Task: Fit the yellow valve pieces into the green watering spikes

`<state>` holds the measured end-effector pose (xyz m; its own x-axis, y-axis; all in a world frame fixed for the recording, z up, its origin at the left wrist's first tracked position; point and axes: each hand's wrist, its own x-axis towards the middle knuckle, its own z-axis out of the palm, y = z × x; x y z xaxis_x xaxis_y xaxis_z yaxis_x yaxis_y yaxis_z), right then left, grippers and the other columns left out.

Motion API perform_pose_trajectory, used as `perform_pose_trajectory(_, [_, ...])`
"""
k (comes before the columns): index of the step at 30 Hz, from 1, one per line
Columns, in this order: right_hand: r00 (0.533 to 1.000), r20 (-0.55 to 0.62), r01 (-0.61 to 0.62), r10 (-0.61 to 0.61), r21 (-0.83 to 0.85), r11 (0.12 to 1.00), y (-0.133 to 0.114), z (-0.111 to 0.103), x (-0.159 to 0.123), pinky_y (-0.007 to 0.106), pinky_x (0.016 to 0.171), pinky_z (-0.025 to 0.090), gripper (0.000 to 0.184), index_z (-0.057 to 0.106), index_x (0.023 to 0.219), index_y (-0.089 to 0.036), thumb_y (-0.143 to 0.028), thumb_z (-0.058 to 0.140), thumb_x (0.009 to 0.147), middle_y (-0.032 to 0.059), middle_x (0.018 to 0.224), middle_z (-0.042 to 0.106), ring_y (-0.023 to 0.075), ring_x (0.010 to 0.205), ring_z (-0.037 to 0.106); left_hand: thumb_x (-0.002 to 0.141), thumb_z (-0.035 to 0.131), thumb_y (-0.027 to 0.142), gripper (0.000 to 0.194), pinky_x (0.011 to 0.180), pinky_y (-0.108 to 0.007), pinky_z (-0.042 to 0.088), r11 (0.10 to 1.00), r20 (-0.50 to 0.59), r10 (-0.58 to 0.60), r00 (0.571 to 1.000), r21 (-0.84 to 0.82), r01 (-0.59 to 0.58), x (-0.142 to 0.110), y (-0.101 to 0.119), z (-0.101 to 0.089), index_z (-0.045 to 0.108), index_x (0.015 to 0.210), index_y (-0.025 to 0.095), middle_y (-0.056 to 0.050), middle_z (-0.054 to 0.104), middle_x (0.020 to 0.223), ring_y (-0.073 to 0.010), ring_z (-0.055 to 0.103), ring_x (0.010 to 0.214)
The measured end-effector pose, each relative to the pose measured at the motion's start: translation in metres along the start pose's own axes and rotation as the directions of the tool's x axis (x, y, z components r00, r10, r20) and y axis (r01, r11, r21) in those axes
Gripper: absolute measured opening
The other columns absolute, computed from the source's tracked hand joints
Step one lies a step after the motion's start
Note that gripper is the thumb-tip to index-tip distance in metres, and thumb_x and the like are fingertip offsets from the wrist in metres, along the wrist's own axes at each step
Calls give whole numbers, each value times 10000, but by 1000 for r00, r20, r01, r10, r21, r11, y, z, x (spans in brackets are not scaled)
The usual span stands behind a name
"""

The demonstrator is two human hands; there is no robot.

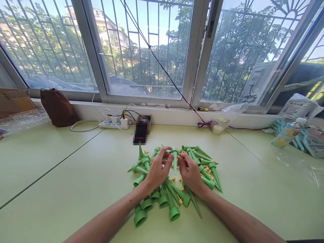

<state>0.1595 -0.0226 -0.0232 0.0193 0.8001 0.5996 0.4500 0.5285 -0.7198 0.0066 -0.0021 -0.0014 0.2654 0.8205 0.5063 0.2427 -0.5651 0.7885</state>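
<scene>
A green plant watering spike (175, 161) stands point-down between my hands, its wide cap end uppermost. My left hand (159, 168) has its fingers curled around the spike's left side, the thumb tip against it. On the other side my right hand (189, 168) pinches a small yellow valve piece (178, 156) close to the spike; the fingers partly hide it. More green spikes lie about both wrists, such as one (174, 212) with its hollow end toward me and another (215, 175) at the right. Small yellow pieces (172, 180) are scattered among them.
Behind the pile are a pixelated dark object (140, 132), a power strip (115, 125) with cables and a bagged jar (218, 127). A brown pouch (57, 108) stands at left. A plastic bottle (288, 134) and pale blue packets (312, 143) lie at right.
</scene>
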Motion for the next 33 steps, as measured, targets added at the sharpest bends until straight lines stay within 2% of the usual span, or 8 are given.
perform_pose_trajectory(9, [1000, 24, 18, -18, 27, 999, -2, 0, -1, 295, 585, 434, 210, 600, 950, -194, -300, 425, 1001, 32, 735, 622, 175, 627, 554, 975, 486, 405, 279, 530, -197, 481, 998, -6, -28, 1000, -50, 28, 1, 3, 0, 487, 1177, 213, 21, 578, 774, -100, 565, 607])
perform_pose_trajectory(19, [999, 40, 17, -19, 45, 999, 2, 0, 1, 280, 527, 375, 203, 577, 935, -199, -319, 427, 1000, -6, 663, 545, 153, 550, 478, 965, 505, 364, 284, 597, -220, 528, 995, -2, 67, 998, 75, -67, 1, 1, -3, 561, 1191, 201, -17, 623, 825, -125, 606, 697])
perform_pose_trajectory(27, [999, 52, 11, -14, 60, 998, 4, -1, 1, 275, 523, 353, 191, 549, 914, -204, -320, 425, 1002, -30, 640, 491, 141, 524, 431, 971, 503, 365, 302, 628, -236, 546, 993, 5, 77, 997, 91, -77, 0, -1, -2, 555, 1222, 207, -28, 634, 877, -133, 619, 745])
perform_pose_trajectory(33, [998, 63, 8, -12, 64, 998, 4, -1, 1, 273, 531, 357, 185, 538, 904, -203, -316, 429, 1003, -27, 649, 500, 139, 528, 448, 974, 500, 367, 305, 628, -233, 545, 991, 7, 89, 996, 103, -89, 1, -2, -2, 558, 1230, 210, -24, 626, 870, -130, 608, 741])
